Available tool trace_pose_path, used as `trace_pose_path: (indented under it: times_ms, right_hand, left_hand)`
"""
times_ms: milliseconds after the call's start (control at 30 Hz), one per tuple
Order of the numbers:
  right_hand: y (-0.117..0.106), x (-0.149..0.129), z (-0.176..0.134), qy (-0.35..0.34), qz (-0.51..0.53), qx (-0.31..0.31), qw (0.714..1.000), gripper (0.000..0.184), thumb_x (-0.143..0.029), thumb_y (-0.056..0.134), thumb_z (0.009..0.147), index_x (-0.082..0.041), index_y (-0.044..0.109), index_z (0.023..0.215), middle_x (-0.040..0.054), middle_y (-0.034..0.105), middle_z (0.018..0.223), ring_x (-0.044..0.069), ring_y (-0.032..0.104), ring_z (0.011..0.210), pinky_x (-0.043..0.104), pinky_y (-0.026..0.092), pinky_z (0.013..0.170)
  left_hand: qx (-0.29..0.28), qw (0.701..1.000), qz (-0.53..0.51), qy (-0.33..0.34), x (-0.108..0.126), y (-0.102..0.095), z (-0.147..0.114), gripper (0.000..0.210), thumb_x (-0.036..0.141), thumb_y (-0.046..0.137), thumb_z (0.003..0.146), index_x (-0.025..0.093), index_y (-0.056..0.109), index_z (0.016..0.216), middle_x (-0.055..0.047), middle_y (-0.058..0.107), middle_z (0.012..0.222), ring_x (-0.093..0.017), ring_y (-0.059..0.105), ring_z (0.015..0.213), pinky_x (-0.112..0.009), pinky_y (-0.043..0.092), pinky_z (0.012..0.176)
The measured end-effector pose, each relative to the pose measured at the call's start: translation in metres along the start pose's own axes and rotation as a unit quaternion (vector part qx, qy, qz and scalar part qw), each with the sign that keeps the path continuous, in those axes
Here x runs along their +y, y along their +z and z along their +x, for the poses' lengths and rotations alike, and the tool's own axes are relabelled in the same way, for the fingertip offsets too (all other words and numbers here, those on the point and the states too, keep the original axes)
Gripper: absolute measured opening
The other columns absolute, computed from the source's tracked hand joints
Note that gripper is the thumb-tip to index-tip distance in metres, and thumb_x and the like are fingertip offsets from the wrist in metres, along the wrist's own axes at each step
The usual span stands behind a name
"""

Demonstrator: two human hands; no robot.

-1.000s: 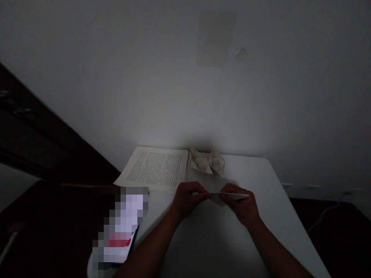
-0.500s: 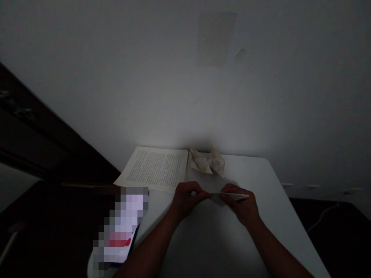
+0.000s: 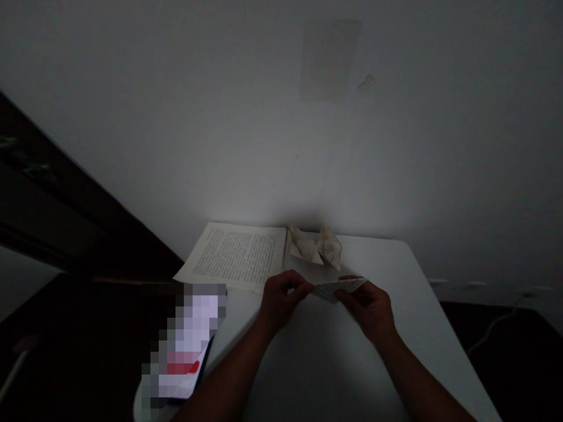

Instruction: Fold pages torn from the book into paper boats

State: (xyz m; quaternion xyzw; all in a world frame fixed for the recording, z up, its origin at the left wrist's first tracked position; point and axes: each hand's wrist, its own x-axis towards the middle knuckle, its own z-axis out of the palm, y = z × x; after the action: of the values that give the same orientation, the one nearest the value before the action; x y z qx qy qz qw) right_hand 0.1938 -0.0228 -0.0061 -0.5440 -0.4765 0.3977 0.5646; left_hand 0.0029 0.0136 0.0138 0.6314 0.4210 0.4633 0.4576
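Between my hands is a small folded piece of printed paper (image 3: 326, 291), roughly triangular with a long straight upper edge. My left hand (image 3: 284, 299) pinches its left corner between thumb and fingertips. My right hand (image 3: 368, 306) grips it toward the right end, thumb on the near face and fingers behind. Just beyond the hands, two folded paper boats (image 3: 305, 249) stand side by side on the white table (image 3: 303, 375), made of similar printed paper. The far face of the held paper is hidden.
A stack of printed pages (image 3: 237, 255) lies at the table's back left, against the wall (image 3: 220, 146). A phone (image 3: 189, 346) with a blurred-out screen rests at the left edge. A pale cable (image 3: 495, 328) hangs beyond the table's right side.
The folded paper has tilted, so more of its printed near face shows and its right end sits higher. Both hands keep hold of it; the right fingers have shifted slightly.
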Motion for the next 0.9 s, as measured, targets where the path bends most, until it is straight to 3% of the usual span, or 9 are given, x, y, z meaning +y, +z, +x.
trace_pose_path:
  times_ms: [200, 333, 433, 600, 900]
  right_hand:
    - [0.004, -0.003, -0.001, -0.001, -0.027, -0.013, 1.000, 0.031, -0.033, 0.070, 0.068, -0.017, 0.065, 0.095, -0.0037, 0.056, 0.052, 0.011, 0.051, 0.045, 0.023, 0.046, 0.043]
    - [0.005, -0.002, -0.002, -0.014, 0.001, -0.050, 0.999, 0.034, -0.031, 0.069, 0.071, -0.020, 0.061, 0.102, 0.0031, 0.066, 0.075, 0.013, 0.058, 0.056, 0.027, 0.051, 0.052]
    - [0.003, 0.001, -0.002, -0.028, 0.002, -0.065, 0.997, 0.033, -0.031, 0.068, 0.073, -0.021, 0.060, 0.104, 0.0056, 0.066, 0.087, 0.015, 0.061, 0.068, 0.029, 0.053, 0.061]
    - [-0.001, 0.005, -0.002, -0.042, -0.012, -0.095, 0.994, 0.037, -0.032, 0.066, 0.075, -0.023, 0.056, 0.110, 0.0062, 0.064, 0.096, 0.017, 0.062, 0.081, 0.032, 0.051, 0.076]
    - [-0.003, 0.004, -0.001, -0.053, -0.032, -0.122, 0.991, 0.039, -0.035, 0.061, 0.079, -0.023, 0.053, 0.115, 0.0075, 0.063, 0.103, 0.019, 0.062, 0.088, 0.033, 0.051, 0.079]
  left_hand:
    - [-0.060, 0.998, -0.022, -0.001, 0.000, 0.001, -0.001, 0.028, 0.037, 0.050, 0.085, 0.015, 0.058, 0.071, 0.001, 0.054, 0.062, -0.010, 0.053, 0.058, -0.021, 0.042, 0.058]
    - [-0.086, 0.996, -0.029, -0.003, 0.000, 0.005, -0.001, 0.021, 0.034, 0.057, 0.081, 0.015, 0.057, 0.072, 0.000, 0.055, 0.067, -0.010, 0.054, 0.059, -0.022, 0.043, 0.058]
    - [-0.103, 0.994, -0.025, -0.001, 0.001, 0.007, -0.002, 0.018, 0.032, 0.060, 0.078, 0.015, 0.058, 0.074, -0.001, 0.057, 0.071, -0.011, 0.055, 0.061, -0.023, 0.045, 0.059]
    - [-0.119, 0.993, -0.004, 0.002, -0.001, 0.009, -0.005, 0.015, 0.029, 0.064, 0.075, 0.015, 0.060, 0.080, -0.003, 0.060, 0.078, -0.013, 0.057, 0.069, -0.024, 0.047, 0.065]
    - [-0.149, 0.988, 0.046, 0.013, -0.004, 0.011, -0.007, 0.023, 0.026, 0.066, 0.072, 0.018, 0.060, 0.093, -0.003, 0.060, 0.091, -0.012, 0.057, 0.070, -0.024, 0.047, 0.066]
